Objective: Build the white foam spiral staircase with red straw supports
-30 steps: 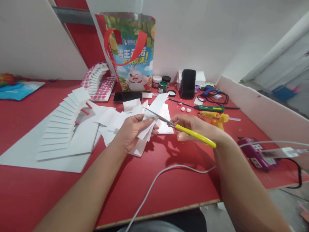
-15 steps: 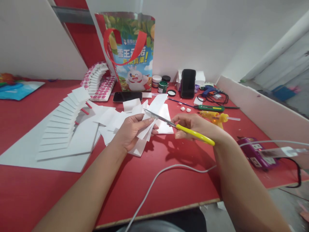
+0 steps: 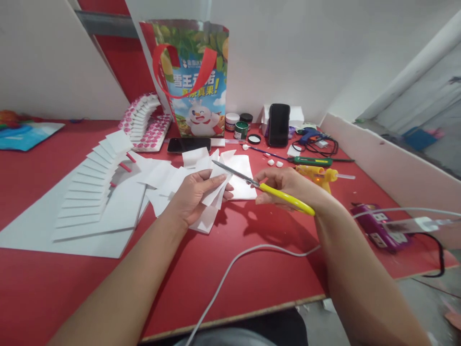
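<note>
My left hand [image 3: 194,194] is closed around folded white paper [image 3: 215,191], its thumb pressed on top and fingertips showing beneath. My right hand [image 3: 279,179] grips yellow-handled scissors [image 3: 286,197]. The narrow metal blades point left and lie across the upper part of the paper, close to my left thumb; they look nearly together. Beneath and behind the held paper are more white paper pieces [image 3: 163,175]. A flat white folded sheet [image 3: 245,185] lies on the red table just past the blades.
At left, a fanned stepped white model [image 3: 86,192] rests on a white board [image 3: 29,226]. A printed bag [image 3: 201,105], paint jars [image 3: 241,129] and phones [image 3: 279,125] stand or lie behind. A yellow glue gun [image 3: 322,178] and purple box [image 3: 382,228] are at right; a white cable [image 3: 230,269] crosses the front.
The long white flap that stood above the blades is no longer raised there; only a shorter paper edge shows. The view has shifted slightly, and both hands keep their holds.
</note>
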Tool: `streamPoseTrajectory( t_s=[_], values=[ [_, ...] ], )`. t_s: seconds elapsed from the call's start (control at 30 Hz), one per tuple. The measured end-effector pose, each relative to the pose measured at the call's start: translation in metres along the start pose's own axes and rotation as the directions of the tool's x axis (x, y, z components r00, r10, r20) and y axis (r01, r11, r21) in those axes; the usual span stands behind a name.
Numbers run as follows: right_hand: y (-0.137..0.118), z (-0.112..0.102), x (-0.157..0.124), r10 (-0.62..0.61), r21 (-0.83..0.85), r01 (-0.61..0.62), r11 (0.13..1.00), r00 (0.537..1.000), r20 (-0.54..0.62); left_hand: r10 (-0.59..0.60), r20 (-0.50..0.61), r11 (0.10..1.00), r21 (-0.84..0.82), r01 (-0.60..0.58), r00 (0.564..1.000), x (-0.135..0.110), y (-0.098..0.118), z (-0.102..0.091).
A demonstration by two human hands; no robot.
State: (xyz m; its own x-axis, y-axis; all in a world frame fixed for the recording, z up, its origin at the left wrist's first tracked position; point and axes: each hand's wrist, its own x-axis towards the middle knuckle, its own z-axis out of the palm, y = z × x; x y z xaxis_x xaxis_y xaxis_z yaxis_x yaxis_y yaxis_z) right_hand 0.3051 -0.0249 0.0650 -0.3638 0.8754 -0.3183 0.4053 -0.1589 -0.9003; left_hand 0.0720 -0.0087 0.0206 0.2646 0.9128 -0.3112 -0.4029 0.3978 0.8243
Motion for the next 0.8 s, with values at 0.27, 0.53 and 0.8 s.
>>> streamPoseTrajectory(
  t_s=[0.27,0.53,0.8],
  values=[
    [0.012,-0.004,0.009,-0.001,-0.025,-0.007,1.0,0.954,-0.299,0.233,-0.103,0.899,-0.357,-0.255,0.967,0.006,0.01,-0.01],
    [0.014,-0.002,0.019,0.049,-0.667,-0.479,0.571,0.831,-0.554,0.225,0.11,0.962,-0.183,-0.202,0.968,-0.003,0.007,-0.001],
    [0.015,0.004,0.021,0.127,-0.761,-0.542,0.357,0.835,-0.535,0.176,0.47,0.525,0.699,-0.486,0.865,-0.004,-0.019,0.001]
  ],
)
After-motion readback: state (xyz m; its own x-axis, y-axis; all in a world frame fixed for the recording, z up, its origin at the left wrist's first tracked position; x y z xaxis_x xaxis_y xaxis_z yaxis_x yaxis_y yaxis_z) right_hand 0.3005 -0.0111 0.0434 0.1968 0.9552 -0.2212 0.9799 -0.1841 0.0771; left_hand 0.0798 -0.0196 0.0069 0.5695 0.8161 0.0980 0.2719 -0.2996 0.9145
